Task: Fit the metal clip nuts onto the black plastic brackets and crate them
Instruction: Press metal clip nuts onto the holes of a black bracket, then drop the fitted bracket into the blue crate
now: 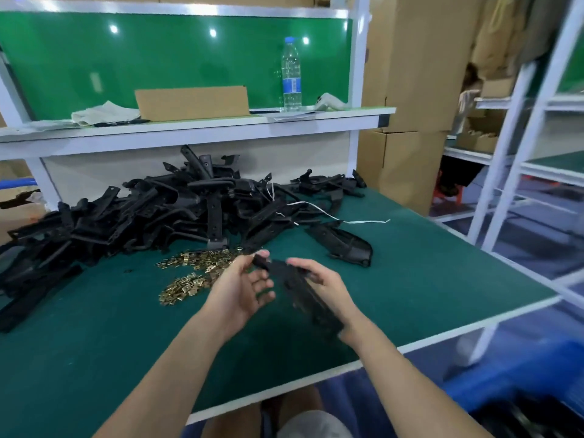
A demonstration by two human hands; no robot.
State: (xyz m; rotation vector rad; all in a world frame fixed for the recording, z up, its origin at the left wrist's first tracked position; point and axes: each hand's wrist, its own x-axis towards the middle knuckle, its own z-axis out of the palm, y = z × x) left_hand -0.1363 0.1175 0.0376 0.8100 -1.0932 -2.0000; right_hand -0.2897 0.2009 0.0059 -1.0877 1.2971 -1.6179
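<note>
One black bracket [297,289] sat above the table [442,263], right hand [325,289] wrapped round its body, left hand [240,286] pinching its far tip, likely steadying it for fitting; clip nuts [196,273] lay at ten o'clock, blue crate [505,374] at five

On my worktop [442,279] the bracket pile [142,213] lies back left, clip nuts [196,273] just before it, a loose bracket [344,245] to their right. Nearer me, my left hand [240,289] and right hand [328,289] hold the held bracket [297,289].

One wide-angle head-worn camera looks forward and down, close over the left hand [243,286] and right hand [325,289], across the dark green flat workbench [426,279] toward a white-framed shelf [189,134].
</note>
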